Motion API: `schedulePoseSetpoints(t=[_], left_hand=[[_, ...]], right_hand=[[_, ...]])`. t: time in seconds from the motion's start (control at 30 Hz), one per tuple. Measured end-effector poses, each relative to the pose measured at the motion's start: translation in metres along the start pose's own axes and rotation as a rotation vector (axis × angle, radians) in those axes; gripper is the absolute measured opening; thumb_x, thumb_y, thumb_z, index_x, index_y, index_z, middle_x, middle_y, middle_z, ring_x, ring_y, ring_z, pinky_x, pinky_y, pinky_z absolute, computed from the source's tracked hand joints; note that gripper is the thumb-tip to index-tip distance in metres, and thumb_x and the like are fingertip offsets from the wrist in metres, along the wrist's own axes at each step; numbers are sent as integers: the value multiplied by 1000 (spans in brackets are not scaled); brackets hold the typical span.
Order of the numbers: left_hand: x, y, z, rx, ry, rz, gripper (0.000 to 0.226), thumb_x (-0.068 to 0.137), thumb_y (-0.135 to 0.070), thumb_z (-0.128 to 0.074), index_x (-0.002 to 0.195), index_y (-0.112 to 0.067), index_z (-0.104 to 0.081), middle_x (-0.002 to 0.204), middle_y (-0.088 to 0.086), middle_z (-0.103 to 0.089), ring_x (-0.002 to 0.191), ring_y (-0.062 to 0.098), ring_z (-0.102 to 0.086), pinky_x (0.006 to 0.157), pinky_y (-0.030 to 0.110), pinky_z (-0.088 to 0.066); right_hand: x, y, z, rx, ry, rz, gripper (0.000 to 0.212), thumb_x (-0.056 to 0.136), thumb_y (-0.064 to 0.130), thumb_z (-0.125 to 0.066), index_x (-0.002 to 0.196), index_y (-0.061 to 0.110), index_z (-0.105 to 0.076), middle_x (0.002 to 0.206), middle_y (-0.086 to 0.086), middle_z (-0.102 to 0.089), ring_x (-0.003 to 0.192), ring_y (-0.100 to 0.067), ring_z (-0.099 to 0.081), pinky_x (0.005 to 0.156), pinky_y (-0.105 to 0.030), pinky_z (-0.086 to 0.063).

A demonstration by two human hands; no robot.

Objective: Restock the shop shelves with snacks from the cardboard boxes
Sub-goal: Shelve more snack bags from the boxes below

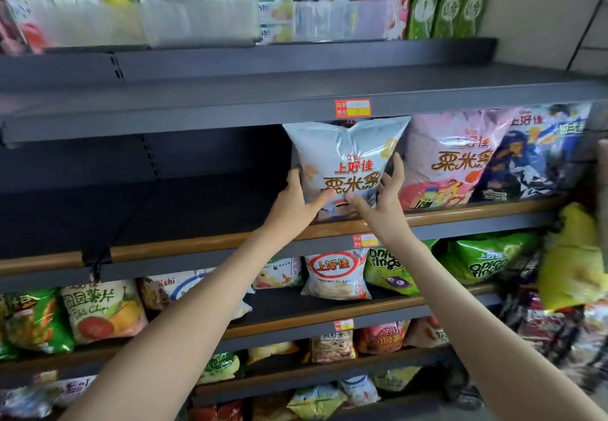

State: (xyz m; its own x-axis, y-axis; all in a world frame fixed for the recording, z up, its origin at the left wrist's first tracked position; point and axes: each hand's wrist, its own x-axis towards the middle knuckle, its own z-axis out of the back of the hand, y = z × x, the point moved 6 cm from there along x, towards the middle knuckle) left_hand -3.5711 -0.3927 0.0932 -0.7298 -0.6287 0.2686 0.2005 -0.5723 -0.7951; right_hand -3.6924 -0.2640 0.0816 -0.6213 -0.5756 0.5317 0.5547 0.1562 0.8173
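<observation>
1. Grey shelf (197,210) with a wooden front edge: white bag (345,157) upright at the front edge, pink bag (450,157) just beside its right, blue bag (539,154) toward the right end.
2. Lower shelf (283,305): red-and-white bag (335,275), green bags (385,269) beside it.

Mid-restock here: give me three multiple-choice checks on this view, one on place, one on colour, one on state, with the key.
1. The pale snack bag is on which side of the pink bag?
A) left B) right C) on the shelf below
2. The third bag, right of the pink bag, is mainly:
A) green B) orange C) dark blue
3. The pale snack bag is:
A) lying flat B) upright C) torn open

Key:
1 A, it stands left of the pink bag in the same row.
2 C, its front is dark blue.
3 B, the left hand and right hand hold it with its top seam up.
</observation>
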Motion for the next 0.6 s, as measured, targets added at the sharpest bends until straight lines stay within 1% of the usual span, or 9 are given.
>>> schedulePoseSetpoints(t=[0.1,0.13,0.2,0.23,0.27,0.37,0.47,0.53,0.6], left_hand=[[10,1,-1,2,-28,38,76,86,-54,-61,144,-21,-26,138,3,-53,117,22,-59,91,36,-53],[12,0,-1,12,-26,41,75,86,-55,-60,145,-20,-27,139,3,-53,117,23,-58,92,38,-54],[18,-4,-1,54,-25,45,75,87,-58,-56,145,-19,-29,141,4,-50,121,25,-56,94,40,-53],[20,-6,-2,86,-27,46,75,87,-59,-54,145,-18,-30,142,4,-50,122,26,-55,94,41,-52],[23,-7,-2,119,-32,48,77,87,-61,-52,145,-16,-31,143,5,-49,123,27,-55,94,42,-52],[27,-8,-2,181,-51,47,83,84,-70,-48,145,-15,-32,142,6,-50,122,30,-55,94,45,-52],[25,-3,-3,190,-60,35,85,82,-74,-46,145,-18,-32,140,5,-52,120,29,-56,91,44,-54],[22,2,-5,185,-44,23,85,81,-74,-47,146,-20,-29,139,4,-53,119,27,-58,90,43,-55],[19,6,-8,189,-20,0,86,82,-70,-51,148,-21,-23,140,4,-53,119,25,-58,90,43,-55]], right_hand=[[9,3,1,41,-24,-28,91,89,5,-65,146,32,1,142,-6,-43,121,-11,-55,92,-26,-53],[12,1,2,30,-29,-48,90,90,7,-65,146,33,-1,140,-4,-45,120,-10,-56,91,-21,-51],[17,-2,4,17,-28,-90,89,91,12,-64,151,28,0,137,5,-46,116,-3,-54,87,-7,-43],[20,-2,5,-3,-23,-111,89,92,16,-64,153,27,1,137,9,-45,116,-2,-51,87,-6,-40],[23,-1,5,-31,-24,-131,90,93,21,-63,153,28,2,138,10,-45,119,-4,-49,91,-10,-38],[27,-3,7,-88,-21,-150,91,92,34,-62,152,36,7,146,3,-44,127,-14,-47,103,-27,-37],[21,-3,5,-60,-3,-145,96,84,52,-63,149,46,7,152,5,-35,136,-14,-41,112,-44,-36],[14,-5,6,-44,-16,-96,97,81,53,-66,147,51,4,158,8,-24,142,-10,-32,114,-48,-34],[8,0,6,-77,-35,-49,98,82,44,-68,149,48,4,159,6,-19,144,-11,-27,115,-47,-32]])
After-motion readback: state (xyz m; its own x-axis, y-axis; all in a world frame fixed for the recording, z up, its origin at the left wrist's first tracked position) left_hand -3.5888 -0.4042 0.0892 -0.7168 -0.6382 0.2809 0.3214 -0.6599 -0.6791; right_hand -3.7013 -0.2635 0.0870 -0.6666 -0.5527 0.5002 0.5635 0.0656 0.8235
